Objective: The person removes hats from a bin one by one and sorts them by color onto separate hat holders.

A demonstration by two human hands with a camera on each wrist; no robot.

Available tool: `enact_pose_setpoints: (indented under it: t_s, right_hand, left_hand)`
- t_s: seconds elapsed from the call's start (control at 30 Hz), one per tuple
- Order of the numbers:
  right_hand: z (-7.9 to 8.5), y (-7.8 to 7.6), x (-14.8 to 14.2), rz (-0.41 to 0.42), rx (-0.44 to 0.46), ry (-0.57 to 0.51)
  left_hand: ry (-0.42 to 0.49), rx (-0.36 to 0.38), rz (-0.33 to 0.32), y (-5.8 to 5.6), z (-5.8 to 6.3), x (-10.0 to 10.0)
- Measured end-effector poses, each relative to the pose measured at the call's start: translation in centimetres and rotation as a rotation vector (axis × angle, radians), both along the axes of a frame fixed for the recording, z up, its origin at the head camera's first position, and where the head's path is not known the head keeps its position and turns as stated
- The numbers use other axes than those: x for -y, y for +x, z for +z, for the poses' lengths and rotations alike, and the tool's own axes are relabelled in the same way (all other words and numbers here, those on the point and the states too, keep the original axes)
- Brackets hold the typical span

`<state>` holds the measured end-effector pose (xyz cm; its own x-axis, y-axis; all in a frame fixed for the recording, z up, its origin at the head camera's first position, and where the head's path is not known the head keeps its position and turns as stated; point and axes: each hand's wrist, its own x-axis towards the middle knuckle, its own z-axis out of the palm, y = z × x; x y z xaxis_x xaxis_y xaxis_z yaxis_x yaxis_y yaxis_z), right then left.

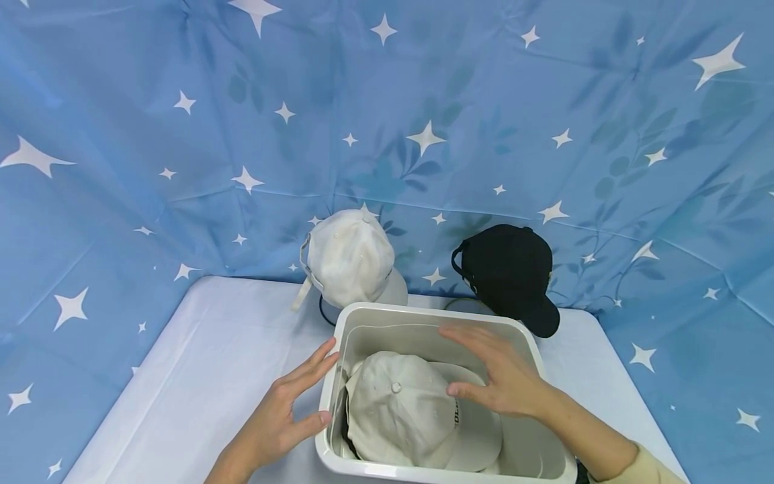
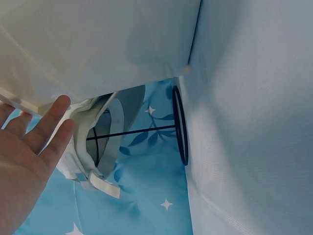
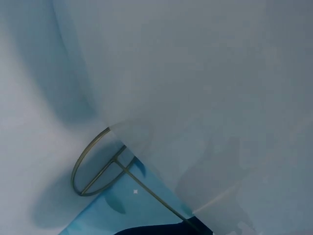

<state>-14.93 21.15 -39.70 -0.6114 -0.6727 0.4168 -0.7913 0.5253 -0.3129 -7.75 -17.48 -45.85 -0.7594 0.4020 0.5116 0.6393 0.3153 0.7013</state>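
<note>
Hovering above the pale bin (image 1: 393, 339), it's the right hand (image 1: 498, 376), fingers reaching out and thumb over the brim of an off-white cap (image 1: 399, 407)! That cap sits inside the bin, crown up, brim to the right; whether hand meets cap, I cannot tell. Across we go to the left hand (image 1: 287, 410), fingers extended, thumb spread, right at the bin's left side (contact is too close to call). The two hands are apart, the bin between them. Behind it, a white cap (image 1: 351, 255) perches on a thin black stand (image 2: 132, 132), and a black cap (image 1: 508, 269) stands to its right, both before the starry blue cloth (image 1: 302, 81).
</note>
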Motion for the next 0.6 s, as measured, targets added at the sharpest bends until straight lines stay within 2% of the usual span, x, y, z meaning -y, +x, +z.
enact_pose_setpoints:
  t_s: [0.6]
  right_hand:
    - [-0.67, 0.44, 0.98, 0.009, 0.083, 0.059]
  left_hand:
    - [-0.001, -0.009, 0.003, -0.03, -0.01, -0.03]
